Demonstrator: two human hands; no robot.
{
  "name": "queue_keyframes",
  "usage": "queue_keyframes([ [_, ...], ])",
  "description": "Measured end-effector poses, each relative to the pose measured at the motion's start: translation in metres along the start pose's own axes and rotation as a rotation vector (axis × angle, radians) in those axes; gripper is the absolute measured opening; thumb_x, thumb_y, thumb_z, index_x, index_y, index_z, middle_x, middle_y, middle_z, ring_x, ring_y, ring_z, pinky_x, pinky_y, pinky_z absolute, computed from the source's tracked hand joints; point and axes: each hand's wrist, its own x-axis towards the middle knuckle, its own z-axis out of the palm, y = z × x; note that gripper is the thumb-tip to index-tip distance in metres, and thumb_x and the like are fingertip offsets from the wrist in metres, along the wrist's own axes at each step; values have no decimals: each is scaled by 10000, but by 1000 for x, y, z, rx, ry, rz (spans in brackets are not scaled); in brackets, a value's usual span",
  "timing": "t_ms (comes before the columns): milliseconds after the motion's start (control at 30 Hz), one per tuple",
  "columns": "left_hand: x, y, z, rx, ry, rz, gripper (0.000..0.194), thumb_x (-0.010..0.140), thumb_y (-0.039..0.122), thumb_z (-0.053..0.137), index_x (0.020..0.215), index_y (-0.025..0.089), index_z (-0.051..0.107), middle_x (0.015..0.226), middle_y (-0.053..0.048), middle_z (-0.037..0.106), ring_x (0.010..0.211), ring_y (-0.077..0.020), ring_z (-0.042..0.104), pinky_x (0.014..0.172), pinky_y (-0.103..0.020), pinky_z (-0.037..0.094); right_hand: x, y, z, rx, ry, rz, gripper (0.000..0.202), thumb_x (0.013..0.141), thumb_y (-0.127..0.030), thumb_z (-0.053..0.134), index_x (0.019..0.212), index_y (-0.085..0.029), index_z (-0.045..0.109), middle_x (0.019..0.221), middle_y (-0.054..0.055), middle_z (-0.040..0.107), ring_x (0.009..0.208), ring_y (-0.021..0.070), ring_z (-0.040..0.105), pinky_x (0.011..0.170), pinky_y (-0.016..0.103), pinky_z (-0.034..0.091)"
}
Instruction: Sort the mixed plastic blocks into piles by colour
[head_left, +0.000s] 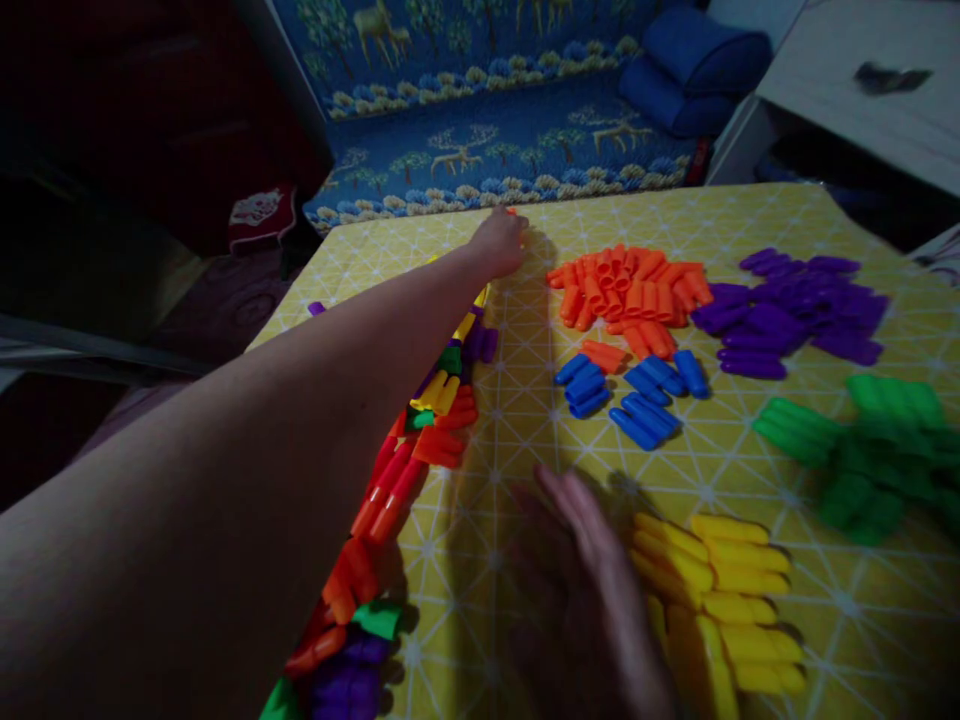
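Note:
My left arm stretches across the table, and my left hand [501,243] is at the far side, its fingers closed, with bits of an orange plastic toy block showing at the fingertips. Under the forearm runs a long pile of mixed bullet-shaped blocks [390,490] in red, orange, yellow, green and purple, partly hidden by the arm. My right hand [592,590], blurred, hovers near the front with its fingers stretched out and nothing visible in them. Just right of it lie yellow blocks [742,605]. Farther back are blue blocks [646,420] and a heap of orange blocks [630,285].
Purple blocks [802,310] and green blocks [870,450] lie in groups on the right. A yellow patterned cloth [510,400] covers the table. Behind it is a blue deer-print sofa cover [480,150] with blue cushions [697,65]. A white cabinet [847,70] stands at the right.

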Motion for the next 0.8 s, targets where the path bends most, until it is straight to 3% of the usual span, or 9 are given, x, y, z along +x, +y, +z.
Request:
queue_keyframes([
  [67,-8,2,-3,-4,13,0,365,893,314,523,1143,76,641,1168,-154,621,1266,-295,421,1097,-417,280,9,-10,-8,109,22,0,735,894,-378,529,1515,-414,138,1498,69,402,1288,298,502,864,473,581],
  [167,-19,7,-13,10,42,-24,281,842,183,547,1056,84,700,1102,-144,667,1175,-261,518,1063,-392,343,43,-32,-24,267,47,7,560,929,-416,472,1463,-421,301,1474,33,442,1321,276,468,993,515,501],
  [233,-25,11,-23,5,53,-32,277,781,127,570,1008,96,724,1009,-114,697,1093,-249,586,1013,-393,401,86,-43,-37,406,83,44,480,940,-418,438,1414,-354,398,1419,62,501,1302,268,492,1020,514,473],
  [333,-37,21,-42,-128,30,-62,233,745,139,612,936,104,740,826,-73,708,935,-218,645,913,-379,470,172,-42,-50,565,88,125,399,945,-379,388,1289,-212,504,1271,131,579,1212,243,567,966,452,512],
  [400,-47,28,-53,-282,-51,-122,190,719,156,653,883,127,746,711,-57,691,777,-193,660,805,-357,514,225,-37,-50,597,76,240,352,945,-378,395,1178,-154,534,1129,154,612,1094,231,625,877,408,559],
  [467,-59,34,-59,-361,-159,-130,148,708,158,662,830,140,746,650,-47,676,674,-178,652,721,-338,526,260,-34,-43,652,120,339,312,964,-402,374,1074,-154,528,983,121,624,948,198,663,789,354,586],
  [567,-71,39,-60,-359,-276,-52,122,698,144,651,778,144,744,601,-30,660,620,-172,642,675,-311,519,275,-35,-25,693,189,428,287,977,-438,367,945,-183,496,783,43,607,733,160,662,670,317,593],
  [667,-79,43,-61,-342,-275,64,207,692,122,651,877,139,741,574,-3,645,611,-154,631,689,-290,511,268,-40,-17,640,188,378,185,955,-357,461,895,-186,498,653,-8,588,591,136,624,584,290,570],
  [800,-92,52,-81,-499,-192,228,505,746,101,593,1250,132,589,707,-19,702,644,-133,643,720,-289,514,260,-49,-43,338,243,173,80,902,-246,520,944,-184,547,642,-19,613,544,131,617,549,270,534],
])
